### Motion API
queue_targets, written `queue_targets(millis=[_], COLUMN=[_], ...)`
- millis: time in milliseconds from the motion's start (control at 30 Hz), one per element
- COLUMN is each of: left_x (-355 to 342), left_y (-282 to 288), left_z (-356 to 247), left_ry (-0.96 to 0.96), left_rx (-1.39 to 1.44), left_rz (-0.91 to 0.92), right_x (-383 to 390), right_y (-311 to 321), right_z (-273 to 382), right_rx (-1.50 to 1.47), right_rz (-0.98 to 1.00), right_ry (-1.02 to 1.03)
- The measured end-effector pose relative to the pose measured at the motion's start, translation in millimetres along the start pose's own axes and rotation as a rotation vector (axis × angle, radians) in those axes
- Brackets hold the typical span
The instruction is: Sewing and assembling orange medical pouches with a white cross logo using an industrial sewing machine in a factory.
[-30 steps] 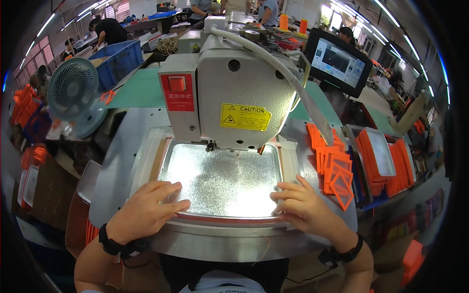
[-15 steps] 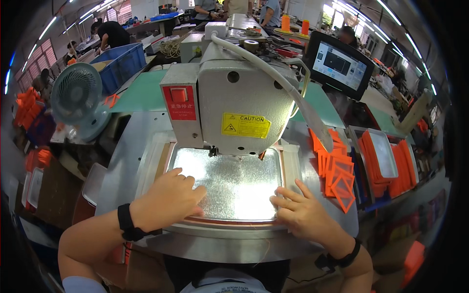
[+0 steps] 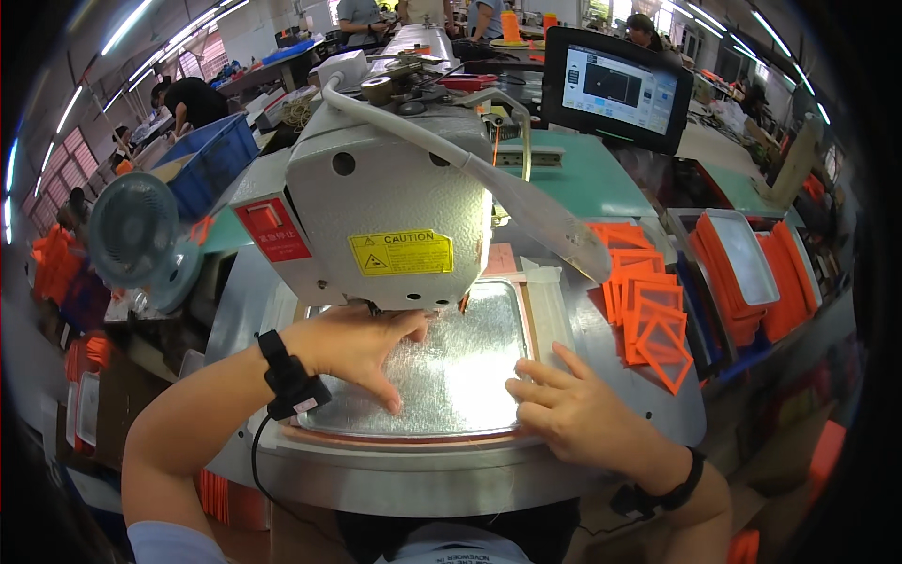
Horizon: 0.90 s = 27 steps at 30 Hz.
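A shiny metal tray (image 3: 451,367) lies in a frame on the steel bed of a grey machine (image 3: 390,207) with a red stop switch and a yellow warning label. My left hand (image 3: 368,350) is over the tray's left part, thumb spread toward the front and fingers reaching up beneath the machine head, partly hidden by it. My right hand (image 3: 564,404) is at the tray's right edge, fingers apart. Orange square frames (image 3: 658,329) lie overlapping on the bed to the right of my right hand.
A screen (image 3: 615,89) stands at the back right. Orange pieces with white trays (image 3: 723,258) fill a holder at right. A fan (image 3: 136,226) and blue crate (image 3: 202,174) are at left. Orange spools (image 3: 512,26) and several co-workers (image 3: 183,108) are further back.
My left hand has moved from the tray's front left corner upward and inward under the machine head. My right hand stays at the right edge. The view has turned slightly.
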<state>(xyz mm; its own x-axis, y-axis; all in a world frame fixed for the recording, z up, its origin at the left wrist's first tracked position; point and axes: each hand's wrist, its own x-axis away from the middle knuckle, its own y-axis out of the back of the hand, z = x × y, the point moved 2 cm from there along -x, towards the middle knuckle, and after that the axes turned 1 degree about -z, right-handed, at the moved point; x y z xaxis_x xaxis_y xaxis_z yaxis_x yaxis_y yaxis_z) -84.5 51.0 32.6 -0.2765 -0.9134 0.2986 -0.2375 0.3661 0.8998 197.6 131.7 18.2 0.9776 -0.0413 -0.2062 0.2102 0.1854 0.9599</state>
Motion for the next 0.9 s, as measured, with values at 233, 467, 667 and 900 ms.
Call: queue_targets(millis=[233,467,667,900], left_x=[25.7,33.3,30.4,25.9], left_y=[-21.4,-27.1,-28.2,-27.8], left_z=[-11.5,-28.0,-39.6,-35.7], left_ry=[-0.092,0.020,0.081,0.134], left_rx=[-0.234,-0.022,0.001,0.085], left_rz=[-0.275,-0.090,-0.018,0.051], right_x=[-0.4,1.6,3.7,-23.9], right_y=[2.3,1.8,1.0,-10.3], right_z=[0.4,-1.3,-8.6,-82.3], right_rx=[-0.020,-0.017,-0.105,-0.255], right_rz=[0.007,0.020,-0.020,-0.194], right_ry=[0.004,0.002,0.014,-0.048])
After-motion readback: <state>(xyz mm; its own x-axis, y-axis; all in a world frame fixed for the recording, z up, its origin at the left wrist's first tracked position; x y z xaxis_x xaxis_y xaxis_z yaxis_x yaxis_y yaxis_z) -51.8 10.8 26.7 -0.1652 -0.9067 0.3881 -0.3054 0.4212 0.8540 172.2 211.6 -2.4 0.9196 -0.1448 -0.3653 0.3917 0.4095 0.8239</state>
